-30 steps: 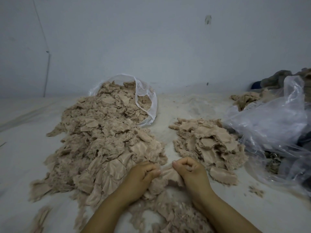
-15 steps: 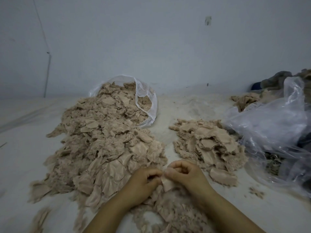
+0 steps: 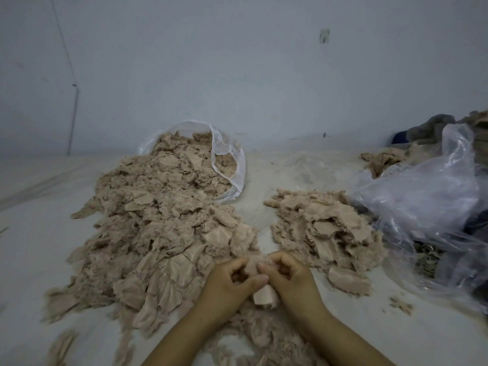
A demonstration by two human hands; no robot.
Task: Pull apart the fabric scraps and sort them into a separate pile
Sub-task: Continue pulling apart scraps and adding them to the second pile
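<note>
Together, left hand [image 3: 232, 280] and right hand [image 3: 286, 277], fingers curled, pinching one beige fabric scrap [image 3: 264, 297]

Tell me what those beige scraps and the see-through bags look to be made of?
The scraps look like soft knit or mesh fabric: some faces show a fine ribbed weave, and the edges are fuzzy and frayed. The exact fibre cannot be told. The bag behind the big heap and the bag on the right look like thin clear plastic film, glossy and crinkled.
</note>
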